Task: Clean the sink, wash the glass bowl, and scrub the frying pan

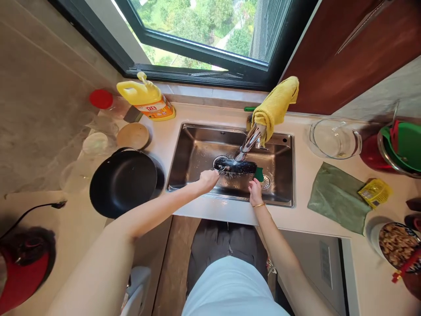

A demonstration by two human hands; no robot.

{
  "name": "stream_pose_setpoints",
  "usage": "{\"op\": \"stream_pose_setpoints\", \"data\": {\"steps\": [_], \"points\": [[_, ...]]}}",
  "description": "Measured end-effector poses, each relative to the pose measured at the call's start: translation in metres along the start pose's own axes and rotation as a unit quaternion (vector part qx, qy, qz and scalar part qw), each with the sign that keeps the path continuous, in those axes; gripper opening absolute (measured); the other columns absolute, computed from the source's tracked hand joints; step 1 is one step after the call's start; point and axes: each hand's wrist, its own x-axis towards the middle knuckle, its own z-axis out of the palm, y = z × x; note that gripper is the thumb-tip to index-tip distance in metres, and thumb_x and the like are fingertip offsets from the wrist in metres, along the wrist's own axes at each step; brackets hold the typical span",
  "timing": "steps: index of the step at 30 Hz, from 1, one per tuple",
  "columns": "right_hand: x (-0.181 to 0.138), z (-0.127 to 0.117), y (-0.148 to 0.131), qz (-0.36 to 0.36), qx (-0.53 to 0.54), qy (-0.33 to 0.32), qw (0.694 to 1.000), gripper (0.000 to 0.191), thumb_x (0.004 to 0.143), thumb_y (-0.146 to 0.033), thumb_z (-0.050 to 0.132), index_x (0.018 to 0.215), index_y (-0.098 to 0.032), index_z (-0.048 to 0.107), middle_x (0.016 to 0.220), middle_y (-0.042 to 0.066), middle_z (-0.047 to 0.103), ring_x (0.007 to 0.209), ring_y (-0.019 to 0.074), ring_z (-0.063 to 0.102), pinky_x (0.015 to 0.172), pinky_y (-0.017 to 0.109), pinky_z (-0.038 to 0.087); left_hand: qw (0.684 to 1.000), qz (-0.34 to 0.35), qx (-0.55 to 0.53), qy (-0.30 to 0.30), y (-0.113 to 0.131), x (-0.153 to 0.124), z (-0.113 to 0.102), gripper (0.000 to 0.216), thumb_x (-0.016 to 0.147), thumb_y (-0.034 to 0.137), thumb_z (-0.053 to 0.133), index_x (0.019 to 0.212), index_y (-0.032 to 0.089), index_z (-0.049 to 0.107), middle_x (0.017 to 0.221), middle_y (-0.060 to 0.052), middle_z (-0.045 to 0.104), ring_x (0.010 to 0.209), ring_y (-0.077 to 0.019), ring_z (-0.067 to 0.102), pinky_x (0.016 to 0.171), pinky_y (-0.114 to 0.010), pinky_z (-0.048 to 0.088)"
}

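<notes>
Rinsing is under way, judged mid-step. Left hand (208, 180) is closed on a thin handle end of a dark oblong item (237, 167), held in the sink (194, 153) under the faucet (249, 142); water is seen splashing on it. Right hand (255, 191) is closed on a green sponge (258, 174), touching the item's right end. Item identity cannot be told. Scrub looks unfinished. Black pan (123, 182) is parked on the desk left of the sink, detergent bottle (148, 99) behind it, yellow cloth (276, 105) draped over the faucet.
</notes>
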Motion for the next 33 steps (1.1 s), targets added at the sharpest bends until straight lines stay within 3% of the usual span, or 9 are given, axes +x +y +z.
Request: {"op": "stream_pose_setpoints", "data": {"steps": [6,9,12,16,20,23,28,30,33], "points": [[-0.005,0.012,-0.006,-0.141,-0.090,0.000,0.986,0.061,0.068,-0.022,0.050,0.128,-0.016,0.048,0.143,0.010,0.043,0.134,0.0196,0.036,0.115,0.038,0.023,1.000,0.008,0.022,0.001,-0.014,-0.010,-0.012,0.030,0.074,0.010,0.060,0.104,0.003,0.061,0.090,-0.025,0.068,0.092,-0.0332,0.068,0.072,-0.039,0.053],[-0.007,0.020,-0.009,-0.250,-0.184,-0.031,0.950,0.058,0.070,-0.021,0.050,0.127,-0.014,0.053,0.144,0.011,0.043,0.138,0.0193,0.030,0.117,0.038,0.017,0.999,0.010,0.032,0.006,-0.026,-0.019,-0.018,0.028,0.076,0.007,0.054,0.103,0.002,0.063,0.089,-0.025,0.068,0.092,-0.0337,0.068,0.072,-0.040,0.054],[-0.002,0.027,-0.013,-0.324,-0.254,-0.062,0.909,0.054,0.074,-0.023,0.046,0.126,-0.009,0.055,0.139,0.016,0.049,0.134,0.0215,0.038,0.115,0.042,0.023,0.999,0.013,0.043,0.002,-0.037,-0.025,-0.023,0.025,0.079,0.007,0.051,0.100,0.002,0.065,0.088,-0.023,0.069,0.090,-0.0329,0.068,0.073,-0.040,0.054],[0.006,0.039,-0.027,-0.308,-0.215,-0.116,0.920,0.052,0.077,-0.025,0.044,0.126,-0.010,0.054,0.132,0.015,0.056,0.121,0.0210,0.052,0.107,0.041,0.037,0.998,0.013,0.054,-0.008,-0.042,-0.029,-0.023,0.023,0.079,0.008,0.055,0.098,0.003,0.067,0.090,-0.022,0.069,0.091,-0.0325,0.068,0.075,-0.040,0.054],[0.002,0.060,-0.046,-0.320,-0.238,-0.192,0.897,0.041,0.084,-0.031,0.042,0.116,-0.013,0.062,0.119,0.011,0.065,0.109,0.0207,0.060,0.099,0.038,0.045,0.998,0.017,0.054,-0.029,-0.035,-0.026,-0.020,0.025,0.076,0.004,0.056,0.097,0.006,0.069,0.092,-0.022,0.070,0.092,-0.0327,0.068,0.075,-0.041,0.055],[-0.010,0.072,-0.055,-0.399,-0.341,-0.207,0.826,0.040,0.088,-0.027,0.039,0.117,-0.014,0.063,0.118,0.010,0.066,0.111,0.0203,0.059,0.103,0.037,0.041,0.998,0.022,0.049,-0.043,-0.028,-0.019,-0.022,0.027,0.077,0.004,0.054,0.099,0.007,0.070,0.095,-0.021,0.070,0.093,-0.0320,0.068,0.075,-0.040,0.054],[-0.028,0.063,-0.048,-0.537,-0.549,-0.197,0.609,0.046,0.087,-0.018,0.043,0.133,-0.022,0.052,0.143,0.008,0.046,0.135,0.0240,0.036,0.116,0.050,0.016,0.997,0.030,0.037,-0.064,-0.022,-0.006,-0.037,0.028,0.080,0.013,0.056,0.104,0.014,0.070,0.099,-0.018,0.071,0.095,-0.0277,0.068,0.079,-0.033,0.052],[-0.030,0.051,-0.041,-0.539,-0.596,-0.162,0.573,0.053,0.086,-0.020,0.048,0.138,-0.028,0.045,0.149,0.008,0.037,0.140,0.0270,0.027,0.114,0.057,0.008,0.997,0.030,0.033,-0.070,-0.020,-0.003,-0.042,0.029,0.078,0.015,0.060,0.105,0.016,0.070,0.099,-0.016,0.071,0.096,-0.0262,0.067,0.081,-0.030,0.051],[-0.027,0.035,-0.034,-0.521,-0.620,-0.086,0.581,0.058,0.087,-0.020,0.048,0.142,-0.033,0.037,0.153,0.009,0.030,0.143,0.0277,0.020,0.112,0.060,0.006,0.996,0.027,0.026,-0.077,-0.016,0.000,-0.045,0.030,0.075,0.015,0.063,0.105,0.015,0.071,0.100,-0.017,0.071,0.095,-0.0273,0.068,0.081,-0.031,0.051]]}}
